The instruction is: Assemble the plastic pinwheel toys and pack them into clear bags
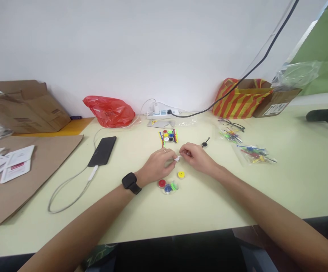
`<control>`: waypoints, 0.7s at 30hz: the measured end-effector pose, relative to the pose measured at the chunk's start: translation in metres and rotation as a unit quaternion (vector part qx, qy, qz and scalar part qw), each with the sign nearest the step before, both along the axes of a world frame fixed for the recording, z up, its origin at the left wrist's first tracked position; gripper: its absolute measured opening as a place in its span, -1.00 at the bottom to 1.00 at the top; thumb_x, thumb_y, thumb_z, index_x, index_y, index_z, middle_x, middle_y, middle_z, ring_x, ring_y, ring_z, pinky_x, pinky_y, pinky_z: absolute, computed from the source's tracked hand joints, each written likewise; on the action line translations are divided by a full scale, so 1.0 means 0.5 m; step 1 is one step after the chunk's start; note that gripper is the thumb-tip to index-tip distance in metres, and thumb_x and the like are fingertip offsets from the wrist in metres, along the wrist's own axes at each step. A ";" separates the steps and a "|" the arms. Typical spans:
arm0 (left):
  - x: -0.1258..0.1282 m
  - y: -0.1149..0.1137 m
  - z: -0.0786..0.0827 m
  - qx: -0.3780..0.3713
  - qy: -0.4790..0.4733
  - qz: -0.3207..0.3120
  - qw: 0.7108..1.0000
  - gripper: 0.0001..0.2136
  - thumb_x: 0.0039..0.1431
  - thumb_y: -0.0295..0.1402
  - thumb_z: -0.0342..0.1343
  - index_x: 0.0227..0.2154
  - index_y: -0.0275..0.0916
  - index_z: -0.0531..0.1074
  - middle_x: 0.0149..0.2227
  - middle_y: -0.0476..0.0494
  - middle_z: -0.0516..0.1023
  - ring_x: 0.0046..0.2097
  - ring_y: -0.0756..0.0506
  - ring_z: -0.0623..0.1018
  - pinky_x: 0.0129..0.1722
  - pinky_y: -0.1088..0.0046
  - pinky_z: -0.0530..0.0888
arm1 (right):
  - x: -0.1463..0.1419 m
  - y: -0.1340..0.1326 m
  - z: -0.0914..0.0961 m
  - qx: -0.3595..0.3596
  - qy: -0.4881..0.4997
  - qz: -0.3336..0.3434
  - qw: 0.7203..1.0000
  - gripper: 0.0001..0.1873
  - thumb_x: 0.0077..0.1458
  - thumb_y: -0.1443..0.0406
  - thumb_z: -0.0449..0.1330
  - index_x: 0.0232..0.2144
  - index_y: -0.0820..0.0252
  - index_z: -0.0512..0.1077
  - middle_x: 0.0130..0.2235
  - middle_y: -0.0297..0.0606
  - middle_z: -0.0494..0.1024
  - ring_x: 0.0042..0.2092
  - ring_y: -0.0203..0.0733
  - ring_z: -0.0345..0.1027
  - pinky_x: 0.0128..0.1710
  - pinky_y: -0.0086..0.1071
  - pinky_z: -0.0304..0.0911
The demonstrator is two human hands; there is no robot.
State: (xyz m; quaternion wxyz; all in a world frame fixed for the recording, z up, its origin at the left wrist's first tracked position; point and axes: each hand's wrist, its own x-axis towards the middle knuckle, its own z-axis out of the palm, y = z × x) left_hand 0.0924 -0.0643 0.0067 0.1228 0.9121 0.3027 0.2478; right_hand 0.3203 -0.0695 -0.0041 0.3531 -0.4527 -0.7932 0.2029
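My left hand (157,164) and my right hand (195,156) meet at the middle of the pale green table (294,181), both pinched on a small white round part (176,159) between their fingertips. A black watch (131,182) sits on my left wrist. Just in front of the hands lie a yellow round piece (181,174), a red one (162,183) and a blue one (168,188) with a green bit beside it. Behind the hands lies a small cluster of coloured round pieces and sticks (168,136). A small black pin-like part (205,143) lies right of that.
A black phone (103,151) on a white cable lies left. A red plastic bag (109,111), a power strip (161,112), a striped bag (239,99) and cardboard boxes (24,105) line the wall. Clear bags of coloured parts (253,153) and glasses (233,124) lie right. Brown paper (24,177) covers the left.
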 end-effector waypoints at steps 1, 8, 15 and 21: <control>0.002 0.000 0.000 0.002 0.003 0.002 1.000 -0.85 0.29 -0.47 0.09 -0.14 -0.12 0.43 -0.13 -0.11 0.58 -0.06 -0.18 0.54 -0.02 0.24 0.48 | 0.000 0.001 -0.001 -0.005 0.001 -0.001 1.000 -0.84 0.18 0.45 0.11 -0.32 0.16 0.47 -0.34 -0.29 0.50 -0.35 -0.22 0.30 -0.35 -0.36 0.16; 0.001 -0.008 0.003 -0.002 0.007 0.003 1.000 -0.90 0.31 -0.42 0.10 -0.15 -0.13 0.44 -0.07 -0.12 0.58 -0.03 -0.19 0.53 0.01 0.21 0.46 | 0.004 0.000 0.001 -0.044 0.002 0.003 0.999 -0.86 0.22 0.39 0.12 -0.28 0.18 0.50 -0.34 -0.29 0.52 -0.35 -0.22 0.34 -0.35 -0.36 0.20; -0.014 -0.005 0.008 -0.068 -0.120 0.056 0.989 -0.70 0.39 -0.28 0.13 0.14 -0.07 0.38 0.11 -0.13 0.52 0.07 -0.16 0.51 0.13 0.21 0.46 | 0.002 -0.015 0.037 -0.085 0.053 -0.037 0.994 -0.68 0.36 0.09 0.10 -0.19 0.16 0.54 -0.30 -0.27 0.57 -0.46 -0.28 0.24 -0.43 -0.36 0.13; -0.019 0.010 0.007 -0.015 -0.178 0.137 0.974 -0.80 0.47 -0.31 0.00 0.04 -0.11 0.43 0.04 -0.13 0.55 0.04 -0.15 0.50 0.09 0.22 0.44 | 0.022 -0.016 0.079 -0.289 0.291 -0.091 0.908 -0.39 0.26 -0.20 0.12 -0.09 0.20 0.54 -0.62 -0.55 -0.07 -0.59 -0.33 -0.23 -0.64 -0.41 -0.24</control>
